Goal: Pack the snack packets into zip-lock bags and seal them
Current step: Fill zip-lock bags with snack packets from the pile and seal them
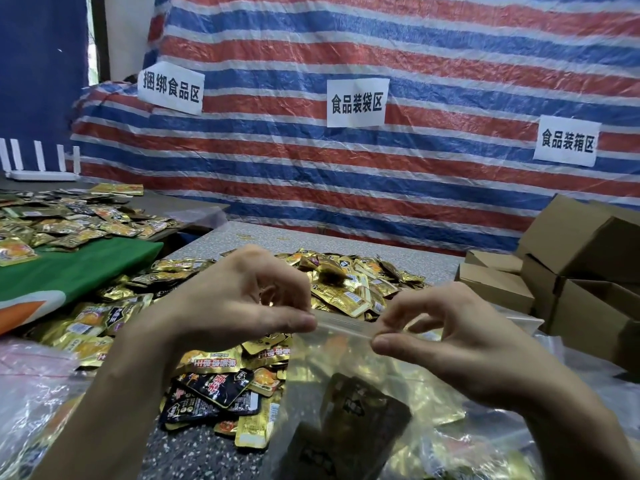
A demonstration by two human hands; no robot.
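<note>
Zip-lock bag (332,362), part-filled, nearest you; your left hand (235,306) & right hand (450,341) pinch its zip strip; snack packets (349,282) behind bag.

We've the bag (346,351) front-centre, left hand (228,299) on its top edge at left, right hand (446,341) at rt, packets (363,407) in it. The pile (349,282) lies behind it on the table (242,237). Boxes (581,271) sit to the rt, the tarp (381,188) at the back w/ signs (356,102) on it.

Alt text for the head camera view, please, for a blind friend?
Left hand and right hand pinch the top of a clear plastic zip-lock bag holding gold and dark snack packets. Loose gold foil packets cover the speckled table, near brown cardboard boxes.
</note>
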